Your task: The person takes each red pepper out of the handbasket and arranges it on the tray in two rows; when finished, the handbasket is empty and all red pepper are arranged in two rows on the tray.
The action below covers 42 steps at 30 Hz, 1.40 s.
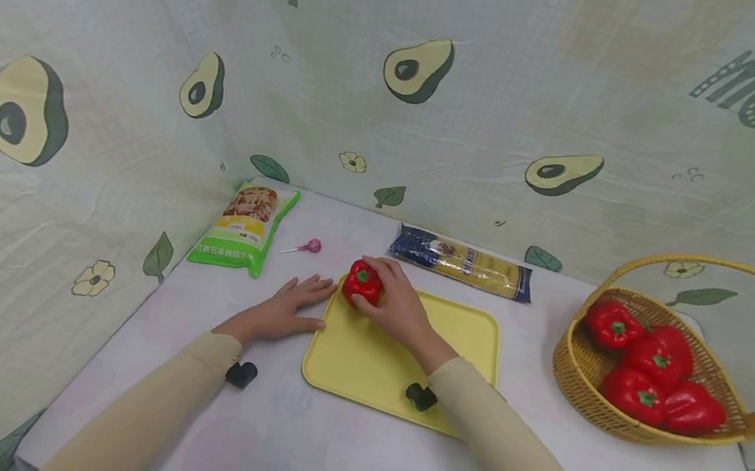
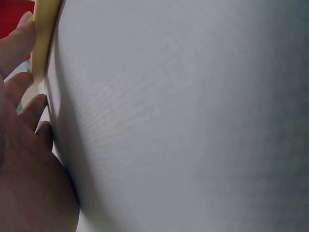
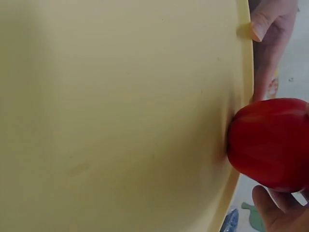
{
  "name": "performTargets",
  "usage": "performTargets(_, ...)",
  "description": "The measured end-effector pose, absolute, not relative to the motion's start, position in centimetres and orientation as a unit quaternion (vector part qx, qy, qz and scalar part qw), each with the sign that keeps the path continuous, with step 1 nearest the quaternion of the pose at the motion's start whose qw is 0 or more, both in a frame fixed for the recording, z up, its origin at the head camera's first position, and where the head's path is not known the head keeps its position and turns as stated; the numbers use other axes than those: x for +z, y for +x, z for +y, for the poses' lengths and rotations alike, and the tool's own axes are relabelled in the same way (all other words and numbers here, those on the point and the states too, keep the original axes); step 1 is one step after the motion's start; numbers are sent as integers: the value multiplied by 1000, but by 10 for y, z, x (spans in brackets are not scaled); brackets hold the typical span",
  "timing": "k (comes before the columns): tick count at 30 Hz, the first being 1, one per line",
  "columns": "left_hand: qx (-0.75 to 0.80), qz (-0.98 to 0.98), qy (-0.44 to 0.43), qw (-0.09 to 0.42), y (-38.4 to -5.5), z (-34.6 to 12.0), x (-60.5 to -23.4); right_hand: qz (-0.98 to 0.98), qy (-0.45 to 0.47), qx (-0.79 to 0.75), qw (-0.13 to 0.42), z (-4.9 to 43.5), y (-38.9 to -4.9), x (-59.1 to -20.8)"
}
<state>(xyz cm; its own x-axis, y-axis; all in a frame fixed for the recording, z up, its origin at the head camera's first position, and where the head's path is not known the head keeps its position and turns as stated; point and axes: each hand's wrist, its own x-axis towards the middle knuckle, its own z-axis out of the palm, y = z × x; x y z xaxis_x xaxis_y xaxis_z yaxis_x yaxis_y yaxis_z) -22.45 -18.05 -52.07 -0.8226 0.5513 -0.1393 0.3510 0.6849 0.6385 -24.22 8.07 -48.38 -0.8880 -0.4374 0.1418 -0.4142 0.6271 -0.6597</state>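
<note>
My right hand (image 1: 403, 306) holds a red bell pepper (image 1: 359, 289) with a green stem, thumb on the near side and fingers over the far side. The pepper is at the far left corner of a yellow rectangular tray (image 1: 364, 362); in the right wrist view the pepper (image 3: 270, 145) meets the tray's surface near its rim. My left hand (image 1: 282, 313) lies with fingers spread beside the tray's left edge. In the left wrist view, thumb and forefinger of that hand (image 2: 29, 154) touch the yellow rim.
A wicker basket (image 1: 567, 376) with a tall handle stands at the right, holding several red peppers (image 1: 657, 357). Behind the tray lies a blue and yellow packet (image 1: 463, 263). A green food bag (image 1: 246, 226) and a pink lollipop (image 1: 313, 245) lie at the back left.
</note>
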Motion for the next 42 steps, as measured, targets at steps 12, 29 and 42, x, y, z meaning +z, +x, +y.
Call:
performTargets(12, 306, 906, 245, 161, -225, -181, -523, 905, -247, -346, 18, 83, -242, -483)
performTargets(29, 303, 908, 240, 161, -225, -180, -524, 910, -247, -332, 1, 94, -236, -481)
performTargets(42, 299, 908, 246, 162, -224, -180, -521, 910, -240, -337, -17, 124, -228, -474)
